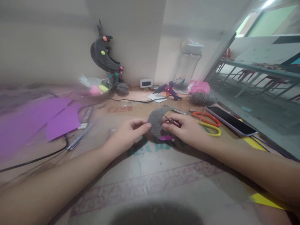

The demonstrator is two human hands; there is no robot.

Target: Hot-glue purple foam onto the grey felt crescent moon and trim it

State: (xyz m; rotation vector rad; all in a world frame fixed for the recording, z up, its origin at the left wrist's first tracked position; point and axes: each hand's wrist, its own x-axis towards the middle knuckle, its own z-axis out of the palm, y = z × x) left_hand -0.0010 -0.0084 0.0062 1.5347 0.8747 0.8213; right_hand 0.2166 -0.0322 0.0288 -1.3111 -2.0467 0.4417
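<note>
A crescent moon shape wrapped in grey yarn point(156, 121) is held up over the middle of the table, with a bit of purple showing at its lower tip. My left hand point(131, 132) pinches its left edge between thumb and fingers. On the inner curve, my right hand point(185, 126) is closed, its fingertips pinching a strand of grey yarn close against the crescent. Just beyond the right hand lie scissors with orange and yellow handles point(207, 119). A ball of grey yarn point(202, 98) sits behind them, a strand trailing down from it.
A purple glue gun point(168, 89), a small digital clock point(146, 83) and a clear bottle point(188, 65) stand at the back. A decorated dark crescent point(102, 54) leans on the wall. Purple sheets point(63, 120) and a pen point(76, 142) lie left; a phone point(232, 120) lies right.
</note>
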